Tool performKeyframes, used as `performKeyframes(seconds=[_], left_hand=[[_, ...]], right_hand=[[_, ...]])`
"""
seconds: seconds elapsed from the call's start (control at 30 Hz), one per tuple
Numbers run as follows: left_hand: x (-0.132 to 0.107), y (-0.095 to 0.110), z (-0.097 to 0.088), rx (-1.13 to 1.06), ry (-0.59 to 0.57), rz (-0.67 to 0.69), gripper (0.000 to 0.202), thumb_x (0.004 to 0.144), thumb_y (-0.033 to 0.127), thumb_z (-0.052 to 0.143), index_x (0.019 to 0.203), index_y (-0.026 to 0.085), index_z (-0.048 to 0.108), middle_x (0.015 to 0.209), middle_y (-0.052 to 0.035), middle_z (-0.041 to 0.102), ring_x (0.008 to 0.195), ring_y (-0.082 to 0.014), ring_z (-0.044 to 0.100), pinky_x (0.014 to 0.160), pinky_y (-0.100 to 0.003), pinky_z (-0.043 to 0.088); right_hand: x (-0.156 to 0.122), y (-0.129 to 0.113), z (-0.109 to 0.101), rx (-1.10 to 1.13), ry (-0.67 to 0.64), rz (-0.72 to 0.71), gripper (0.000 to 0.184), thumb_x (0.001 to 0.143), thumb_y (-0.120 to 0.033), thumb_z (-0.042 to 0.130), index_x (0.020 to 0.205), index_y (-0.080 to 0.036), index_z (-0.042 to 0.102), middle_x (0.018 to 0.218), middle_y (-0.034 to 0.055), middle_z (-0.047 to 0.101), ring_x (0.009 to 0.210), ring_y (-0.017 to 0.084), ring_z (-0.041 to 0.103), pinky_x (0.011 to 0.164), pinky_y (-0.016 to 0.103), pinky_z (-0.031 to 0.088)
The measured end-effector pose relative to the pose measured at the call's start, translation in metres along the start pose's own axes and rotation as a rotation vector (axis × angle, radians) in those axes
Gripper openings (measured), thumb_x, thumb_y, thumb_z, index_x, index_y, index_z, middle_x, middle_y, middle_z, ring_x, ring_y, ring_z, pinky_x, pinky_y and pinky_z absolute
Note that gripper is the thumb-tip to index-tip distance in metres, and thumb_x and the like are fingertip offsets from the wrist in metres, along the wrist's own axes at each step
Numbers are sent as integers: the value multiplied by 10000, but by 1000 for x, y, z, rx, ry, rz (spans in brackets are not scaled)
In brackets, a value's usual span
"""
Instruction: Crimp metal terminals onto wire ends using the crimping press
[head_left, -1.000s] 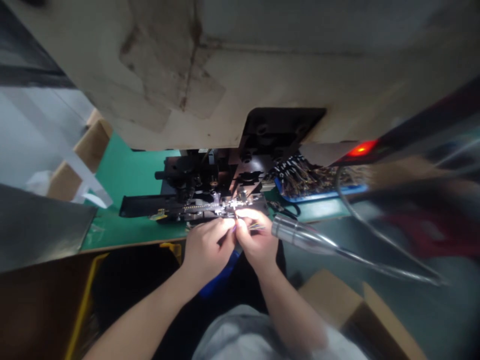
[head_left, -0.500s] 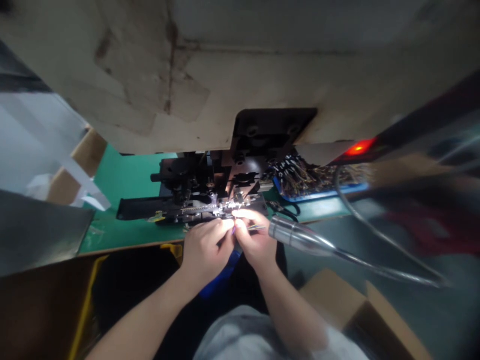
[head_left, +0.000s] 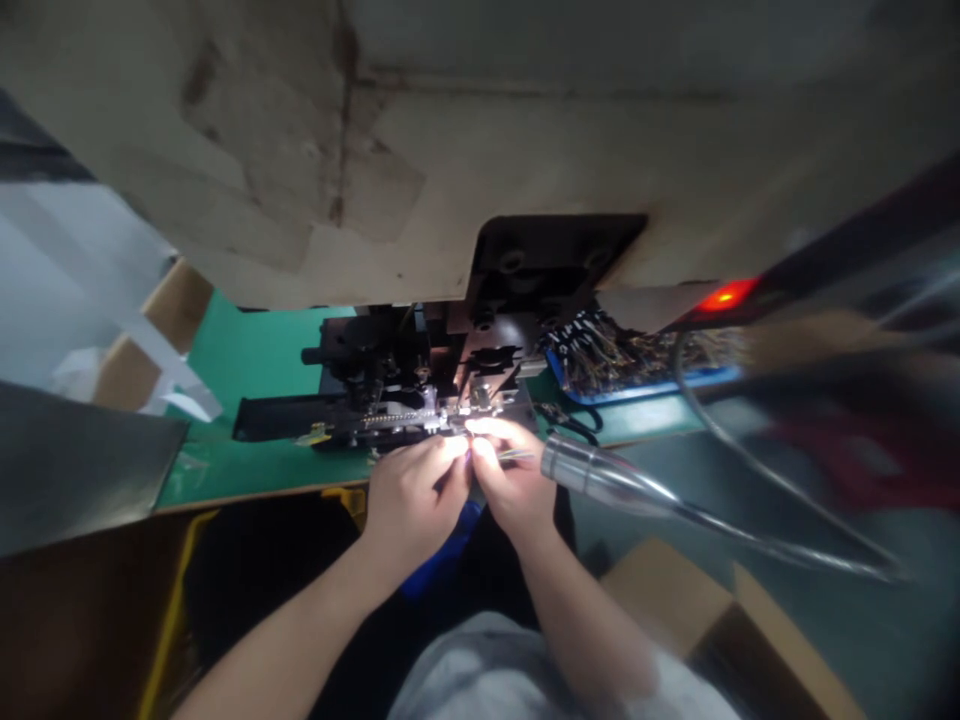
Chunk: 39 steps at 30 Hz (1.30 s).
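Both hands work close together at the front of a black bench machine (head_left: 390,375), directly under its beige housing (head_left: 300,150). The left hand (head_left: 415,500) has its fingers curled closed, fingertips almost touching the right hand; whatever they pinch is hidden. The right hand (head_left: 510,480) is also closed, thumb and forefinger pinched on a few thin wires (head_left: 514,455), whose ends stick out to the right of the fingers. The wires sit just in front of the machine's brightly lit metal fixture (head_left: 480,400), close to it; glare hides whether they touch.

A narrow strip of small metal terminals (head_left: 397,420) runs left along the machine toward the fixture. The machine stands on a green mat (head_left: 255,360) covering the table. Beyond the hands, to the right, a blue tray (head_left: 645,382) holds a heap of bundled wires. A chrome gooseneck lamp head (head_left: 592,470) points in at the hands from the right. A red indicator light (head_left: 724,295) glows at upper right. Below the hands is a blue object (head_left: 442,560), too shaded to name. A cardboard box (head_left: 660,590) sits at lower right.
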<state>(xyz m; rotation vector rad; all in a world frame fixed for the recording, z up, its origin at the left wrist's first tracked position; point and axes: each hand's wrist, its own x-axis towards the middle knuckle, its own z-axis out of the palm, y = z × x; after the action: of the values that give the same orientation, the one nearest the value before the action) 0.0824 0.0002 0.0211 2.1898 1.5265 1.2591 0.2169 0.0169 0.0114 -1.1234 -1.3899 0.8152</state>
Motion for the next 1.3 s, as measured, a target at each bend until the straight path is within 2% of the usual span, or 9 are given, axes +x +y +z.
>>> performKeyframes(seconds=[0.1,0.23,0.3,0.43,0.53,0.63,0.73,0.93,1.3], left_hand=[[-1,-1,-1,-11,-23,-26,154,881,164,563,955,203,693,912,-23,755,805,-172,710,745,-268,535],[-1,-2,-1,-7,-60,-39,158,881,178,553,944,208,694,901,-21,753,800,-182,708,739,-278,537],[0,-2,-1,8,-61,-40,150,883,185,548,910,205,694,891,-28,753,784,-182,707,724,-274,536],[1,0,-3,29,-87,-53,149,884,201,544,867,199,691,867,-39,751,753,-184,703,687,-264,529],[3,2,-5,20,-124,-71,158,883,195,536,831,200,685,824,-32,742,735,-182,698,669,-261,523],[4,4,-5,18,-128,-71,161,876,179,538,830,203,690,821,-31,740,737,-179,697,669,-259,521],[5,6,-5,29,-98,-39,161,870,163,543,857,209,696,849,-32,747,755,-181,699,698,-270,527],[7,10,-6,18,-80,-5,165,868,150,549,902,218,695,899,-23,753,798,-187,706,743,-289,542],[8,8,-3,24,-45,-36,172,861,167,562,955,204,701,948,-35,759,836,-189,715,789,-292,567]], right_hand=[[-2,-1,-1,10,-7,55,162,820,-237,660,979,-213,670,592,-52,520,494,109,493,477,240,461],[-2,-3,0,46,-43,108,184,812,-255,676,990,-211,656,574,-71,449,473,96,442,451,229,412],[-1,-5,0,13,-68,106,148,826,-256,666,966,-209,667,576,-65,469,478,96,450,463,232,418],[0,-8,-1,-75,-34,58,56,818,-236,670,860,-199,672,648,-26,584,538,116,530,519,250,477],[0,-7,-2,-94,-20,-35,79,816,-187,662,883,-211,696,799,14,685,703,160,641,679,297,554],[0,-4,-3,-78,-45,-98,143,829,-165,645,927,-231,726,888,28,717,826,192,679,795,345,569],[1,-2,-5,-61,-67,-61,179,834,-195,648,991,-226,727,898,35,721,813,198,687,777,353,582],[2,-4,-5,9,-68,13,206,839,-221,653,1034,-216,718,803,8,719,640,148,656,669,305,591],[10,-1,-5,22,-78,-26,194,814,-225,688,1002,-231,737,1013,49,750,919,214,713,841,365,601]])
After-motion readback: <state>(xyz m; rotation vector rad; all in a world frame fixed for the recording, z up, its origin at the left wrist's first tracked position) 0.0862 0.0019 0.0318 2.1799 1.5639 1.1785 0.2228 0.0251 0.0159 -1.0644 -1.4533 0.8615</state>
